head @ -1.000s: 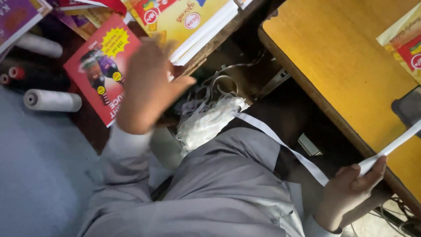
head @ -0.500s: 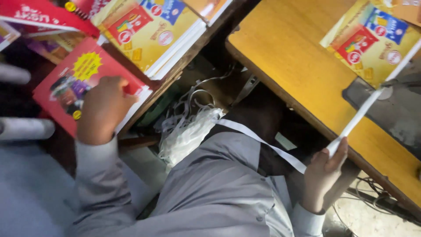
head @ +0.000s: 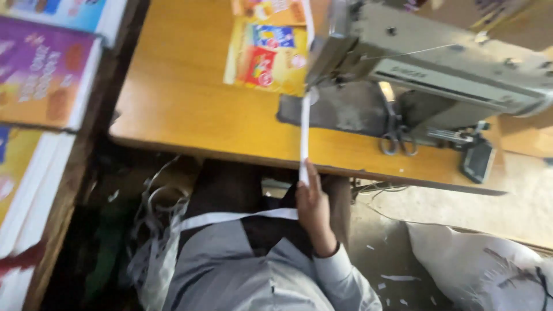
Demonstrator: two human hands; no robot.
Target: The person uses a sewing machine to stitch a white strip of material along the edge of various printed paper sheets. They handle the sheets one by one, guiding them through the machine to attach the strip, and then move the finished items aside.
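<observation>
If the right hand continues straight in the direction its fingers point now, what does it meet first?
Probably the front edge of the wooden table: the right hand points up along the white strip toward it. Depth is unclear.

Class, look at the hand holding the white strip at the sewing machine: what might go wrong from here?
1. The white strip runs taut from the right hand up to the sewing machine; a hard pull might drag it crooked.
2. Its slack tail joins a tangle of loose strips below the table and may snag.
3. The scissors lie near the table's edge and might get knocked off.
</observation>
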